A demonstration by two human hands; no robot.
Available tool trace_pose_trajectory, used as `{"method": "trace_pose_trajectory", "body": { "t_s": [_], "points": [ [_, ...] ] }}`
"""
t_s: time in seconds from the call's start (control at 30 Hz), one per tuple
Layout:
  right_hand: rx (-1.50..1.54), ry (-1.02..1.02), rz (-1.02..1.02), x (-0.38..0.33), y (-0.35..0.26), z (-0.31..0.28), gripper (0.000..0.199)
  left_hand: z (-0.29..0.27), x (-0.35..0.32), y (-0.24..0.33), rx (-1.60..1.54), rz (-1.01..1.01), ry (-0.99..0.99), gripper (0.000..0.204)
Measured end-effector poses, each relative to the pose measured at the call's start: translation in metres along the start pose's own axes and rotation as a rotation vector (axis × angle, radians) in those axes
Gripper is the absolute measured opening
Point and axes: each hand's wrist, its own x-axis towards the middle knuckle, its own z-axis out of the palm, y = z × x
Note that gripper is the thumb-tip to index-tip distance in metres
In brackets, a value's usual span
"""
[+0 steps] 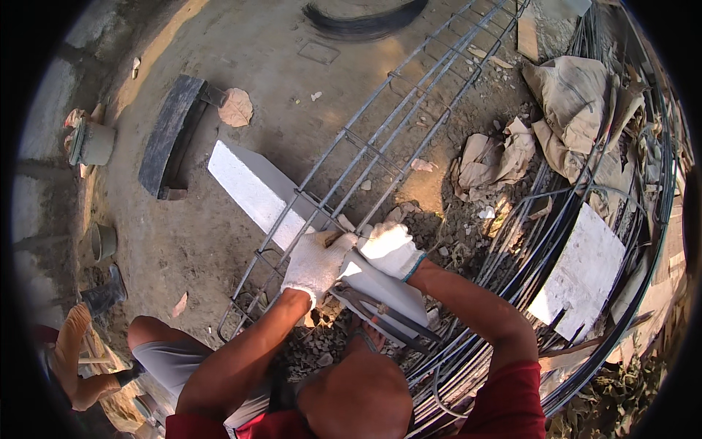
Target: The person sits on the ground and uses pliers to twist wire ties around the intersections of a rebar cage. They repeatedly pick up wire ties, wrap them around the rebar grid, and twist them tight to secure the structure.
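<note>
A long steel rebar cage (371,151) runs from the lower left to the upper right, resting across a pale block (256,192). Both my hands wear white knit gloves and meet at the cage. My left hand (318,263) lies over its bars with fingers curled in a pinch. Close beside it, my right hand (390,250) is also closed, fingers bent against the bar. Whatever is between the fingertips is hidden or too small to name. Below my hands, a pair of pincers (395,316) with dark handles lies on the block's near end.
Loose rods and wire (504,256) pile up at right, under a white slab (581,271). Crumpled paper sacks (574,99) lie beyond. A black trough-shaped piece (172,135), buckets (95,144) and a wire bundle (365,22) lie around. Another person's leg (73,351) shows at lower left.
</note>
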Motion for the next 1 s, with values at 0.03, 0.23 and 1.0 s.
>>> {"method": "trace_pose_trajectory", "body": {
  "t_s": [0.03, 0.23, 1.0],
  "points": [
    [-0.012, 0.011, -0.01, -0.001, 0.002, 0.005, 0.017, -0.001, 0.001, -0.001, -0.105, -0.036, -0.034, 0.034],
    [0.06, -0.014, -0.029, 0.001, 0.004, -0.006, 0.017, 0.0, 0.011, -0.018, -0.435, -0.139, -0.027, 0.028],
    [0.037, -0.535, 0.405, 0.11, -0.059, -0.167, 0.035, 0.049, -0.027, -0.049, 0.023, 0.594, 0.573, 0.027]
  ]
}}
